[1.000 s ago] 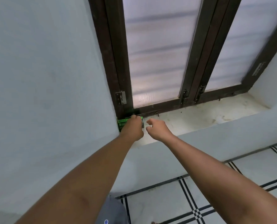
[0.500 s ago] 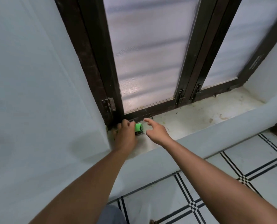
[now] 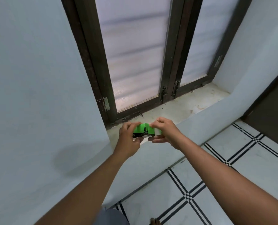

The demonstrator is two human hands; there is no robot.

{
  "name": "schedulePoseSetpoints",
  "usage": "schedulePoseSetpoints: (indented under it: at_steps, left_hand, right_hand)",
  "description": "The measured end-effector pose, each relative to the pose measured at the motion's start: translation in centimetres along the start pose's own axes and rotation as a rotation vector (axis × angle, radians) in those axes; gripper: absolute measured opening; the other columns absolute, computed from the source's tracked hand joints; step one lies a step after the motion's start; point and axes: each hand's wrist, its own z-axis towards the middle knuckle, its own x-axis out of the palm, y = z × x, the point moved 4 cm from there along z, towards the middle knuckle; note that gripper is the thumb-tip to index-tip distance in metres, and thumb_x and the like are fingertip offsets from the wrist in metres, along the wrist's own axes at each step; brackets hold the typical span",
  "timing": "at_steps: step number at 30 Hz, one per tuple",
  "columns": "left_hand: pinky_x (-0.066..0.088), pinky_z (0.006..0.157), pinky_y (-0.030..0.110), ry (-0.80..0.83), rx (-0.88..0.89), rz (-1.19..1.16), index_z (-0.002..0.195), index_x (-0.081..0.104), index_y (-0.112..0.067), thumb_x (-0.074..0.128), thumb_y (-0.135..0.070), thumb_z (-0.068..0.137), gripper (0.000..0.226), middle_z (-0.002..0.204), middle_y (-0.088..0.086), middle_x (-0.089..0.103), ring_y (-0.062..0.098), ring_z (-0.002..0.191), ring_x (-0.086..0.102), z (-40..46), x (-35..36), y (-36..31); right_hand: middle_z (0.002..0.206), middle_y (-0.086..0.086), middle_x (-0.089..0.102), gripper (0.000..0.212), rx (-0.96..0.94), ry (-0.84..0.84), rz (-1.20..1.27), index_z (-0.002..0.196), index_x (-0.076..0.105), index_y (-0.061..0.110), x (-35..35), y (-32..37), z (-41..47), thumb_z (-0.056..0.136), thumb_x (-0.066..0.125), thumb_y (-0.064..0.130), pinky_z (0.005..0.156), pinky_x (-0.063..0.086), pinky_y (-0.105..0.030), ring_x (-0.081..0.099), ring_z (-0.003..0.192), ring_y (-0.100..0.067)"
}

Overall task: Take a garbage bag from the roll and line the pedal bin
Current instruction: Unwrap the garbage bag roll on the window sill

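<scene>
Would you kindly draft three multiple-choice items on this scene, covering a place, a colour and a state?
1. Where is the small green cardboard box held?
A. over the pale stone window sill
B. on the tiled floor
C. against the glass

2. What colour are the lines on the white floor tiles?
A. red
B. black
C. blue

3. How is the box held?
A. left hand alone
B. right hand alone
C. both hands

Key: 1 A, it sits above the sill's near edge; 2 B, the stripes are black; 3 C, fingers of each hand grip one end.
</scene>
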Motion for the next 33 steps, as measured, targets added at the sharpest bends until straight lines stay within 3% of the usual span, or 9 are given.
schedulePoseSetpoints:
  at_steps: [3,5,8,15,20,24,28,31,33]
  left_hand:
    - [0.047,0.106,0.041,0.042,0.065,0.010,0.143,0.057,-0.027,0.079,-0.014,0.088,0.060,0.132,0.001,0.053,0.023,0.124,0.048,-1.4,0.1,-0.9]
    - [0.046,0.105,0.040,0.045,0.072,0.014,0.143,0.057,-0.028,0.078,-0.015,0.089,0.060,0.131,0.002,0.055,0.024,0.121,0.048,-2.4,0.0,-1.1]
    - [0.047,0.102,0.037,0.040,0.089,0.008,0.143,0.057,-0.028,0.078,-0.017,0.089,0.058,0.129,0.003,0.056,0.024,0.118,0.051,-3.5,-0.2,-1.4]
    - [0.050,0.099,0.039,0.025,0.124,-0.016,0.142,0.059,-0.026,0.080,-0.021,0.088,0.058,0.125,0.003,0.058,0.023,0.114,0.054,-4.6,-0.5,-3.1]
    - [0.049,0.102,0.036,0.020,0.091,-0.013,0.143,0.057,-0.028,0.079,-0.017,0.088,0.060,0.127,0.000,0.056,0.021,0.117,0.053,-4.2,-0.6,-4.4]
    - [0.045,0.098,0.030,0.021,0.078,-0.006,0.144,0.057,-0.027,0.080,-0.020,0.089,0.060,0.129,-0.001,0.056,0.017,0.117,0.050,-3.7,-0.1,-5.7]
    - [0.045,0.097,0.029,-0.015,0.065,-0.003,0.145,0.056,-0.027,0.079,-0.019,0.089,0.061,0.130,-0.002,0.056,0.016,0.116,0.051,-2.8,0.3,-6.1]
    - [0.045,0.098,0.028,-0.011,0.045,-0.011,0.144,0.057,-0.028,0.080,-0.015,0.088,0.062,0.129,-0.004,0.056,0.015,0.116,0.050,-2.6,0.5,-6.2]
    - [0.047,0.098,0.029,-0.032,0.015,-0.023,0.143,0.058,-0.027,0.080,-0.015,0.088,0.061,0.126,-0.006,0.055,0.014,0.115,0.051,-2.5,0.5,-6.1]
  right_hand:
    - [0.108,-0.004,0.074,0.008,-0.165,-0.183,-0.436,0.088,0.067,0.026,-0.8,0.4,-2.5,0.089,0.073,0.022,0.078,0.065,-0.040,0.076,0.090,-0.026]
    - [0.122,0.006,0.069,0.028,-0.321,-0.259,-0.746,0.095,0.075,0.037,-0.9,0.8,-4.0,0.088,0.068,0.011,0.088,0.057,-0.030,0.066,0.108,-0.017]
    - [0.129,0.008,0.059,0.039,-0.486,-0.224,-0.869,0.114,0.076,0.028,-0.2,0.8,-6.1,0.089,0.066,0.000,0.099,0.051,-0.032,0.051,0.119,-0.015]
    - [0.126,0.011,0.053,0.042,-0.521,-0.236,-1.052,0.123,0.059,0.038,0.2,0.8,-7.6,0.085,0.066,0.021,0.091,0.039,-0.038,0.039,0.118,-0.019]
    - [0.122,0.009,0.055,0.044,-0.549,-0.185,-1.080,0.127,0.057,0.035,-1.1,0.9,-7.1,0.084,0.064,0.026,0.091,0.040,-0.040,0.042,0.116,-0.019]
    - [0.109,0.012,0.053,0.019,-0.571,-0.177,-1.023,0.095,0.056,0.031,-2.6,1.6,-6.5,0.077,0.061,0.036,0.091,0.041,-0.044,0.043,0.108,-0.017]
    - [0.088,0.010,0.063,0.012,-0.608,-0.184,-0.934,0.083,0.060,0.027,-3.5,2.3,-5.7,0.091,0.053,0.033,0.087,0.038,-0.043,0.048,0.097,-0.015]
    - [0.077,0.009,0.070,0.024,-0.526,-0.159,-0.769,0.090,0.072,0.026,-4.2,2.5,-4.1,0.097,0.051,0.036,0.088,0.050,-0.048,0.063,0.084,-0.015]
    - [0.071,0.010,0.073,0.020,-0.461,-0.128,-0.670,0.095,0.075,0.030,-5.0,2.5,-2.8,0.092,0.062,0.046,0.083,0.059,-0.049,0.070,0.075,-0.008]
